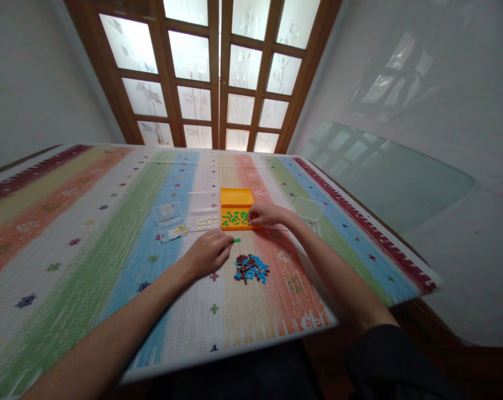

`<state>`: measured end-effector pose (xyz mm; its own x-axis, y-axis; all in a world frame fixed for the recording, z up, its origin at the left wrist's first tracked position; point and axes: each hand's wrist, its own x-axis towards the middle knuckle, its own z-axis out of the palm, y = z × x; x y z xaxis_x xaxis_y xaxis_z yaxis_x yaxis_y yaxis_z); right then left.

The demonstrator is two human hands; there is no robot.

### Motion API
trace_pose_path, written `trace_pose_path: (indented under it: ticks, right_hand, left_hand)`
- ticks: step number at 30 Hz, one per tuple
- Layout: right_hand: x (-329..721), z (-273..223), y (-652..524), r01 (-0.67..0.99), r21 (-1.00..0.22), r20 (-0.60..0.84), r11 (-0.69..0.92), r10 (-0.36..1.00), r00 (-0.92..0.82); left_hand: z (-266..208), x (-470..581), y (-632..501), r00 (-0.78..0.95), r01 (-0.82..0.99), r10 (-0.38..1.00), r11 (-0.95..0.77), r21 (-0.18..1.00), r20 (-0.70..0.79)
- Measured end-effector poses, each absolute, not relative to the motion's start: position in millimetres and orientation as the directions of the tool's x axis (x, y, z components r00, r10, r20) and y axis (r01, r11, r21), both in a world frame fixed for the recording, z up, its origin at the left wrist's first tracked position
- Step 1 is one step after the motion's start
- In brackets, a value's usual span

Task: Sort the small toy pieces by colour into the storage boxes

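Note:
Jutting from the fingertips of my left hand [211,253] is a small green brick [237,240], pinched just above the striped cloth. My right hand [266,214] reaches over the right side of an open orange box [237,226], its fingertips pressed together. Whether anything is between them is too small to see. Many little green bricks [234,217] lie loose in the box's lower half, and its orange lid [237,196] is folded back behind. Nearer to me, a heap of brown and blue bricks [251,269] rests on the cloth.
Left of the orange box stand a clear box [204,228] with pale pieces and another clear box [161,234] with yellow and white pieces. A third clear box [310,207] lies open beyond my right forearm. The table [122,244] meets the wall on the right.

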<state>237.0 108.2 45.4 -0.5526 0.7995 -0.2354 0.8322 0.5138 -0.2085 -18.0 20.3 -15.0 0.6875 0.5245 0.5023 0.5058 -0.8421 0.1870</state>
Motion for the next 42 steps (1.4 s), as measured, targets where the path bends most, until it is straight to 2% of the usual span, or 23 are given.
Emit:
trace_pose_path:
  ticks: [5,9,15,20,24,32,35,39,42]
  right_hand:
    - [235.5,46.2,105.6,0.826,-0.202,-0.156,0.526,0.816,-0.557]
    - [239.3,49.1,102.3,0.802,-0.214,-0.148,0.558,0.793,-0.591]
    - [244.7,57.5,90.6,0.759,-0.234,0.029,0.608,0.785,-0.619]
    - [235.1,57.0,63.6,0.695,-0.272,-0.035,0.666,0.715,-0.698]
    - [219.9,46.9,42.2,0.699,-0.243,-0.047,0.673,0.711,-0.702]
    - [209.8,37.6,35.0,0.752,-0.188,-0.017,0.631,0.764,-0.645]
    - [219.6,41.9,42.8,0.766,-0.191,0.036,0.614,0.784,-0.620]
    - [235.1,48.2,59.5,0.820,-0.190,0.111,0.540,0.841,-0.529]
    - [241.4,51.1,71.5,0.863,-0.177,0.076,0.474,0.881,-0.468]
  left_hand:
    - [-13.6,-17.5,20.1,0.688,0.501,0.519,-0.845,0.185,0.507]
    - [-14.0,-17.2,20.1,0.686,0.502,0.520,-0.845,0.186,0.509]
    - [-14.5,-17.6,20.3,0.682,0.498,0.511,-0.848,0.179,0.522]
    - [-14.5,-17.2,20.9,0.691,0.487,0.500,-0.856,0.175,0.523]
    - [-13.7,-17.3,20.7,0.700,0.492,0.504,-0.854,0.170,0.507]
    - [-13.0,-16.7,19.7,0.687,0.501,0.509,-0.849,0.169,0.518]
    - [-12.7,-16.5,19.7,0.687,0.505,0.517,-0.845,0.176,0.511]
    - [-13.2,-16.9,20.1,0.688,0.506,0.524,-0.842,0.185,0.502]
    - [-13.7,-17.3,20.3,0.685,0.508,0.528,-0.840,0.191,0.502]
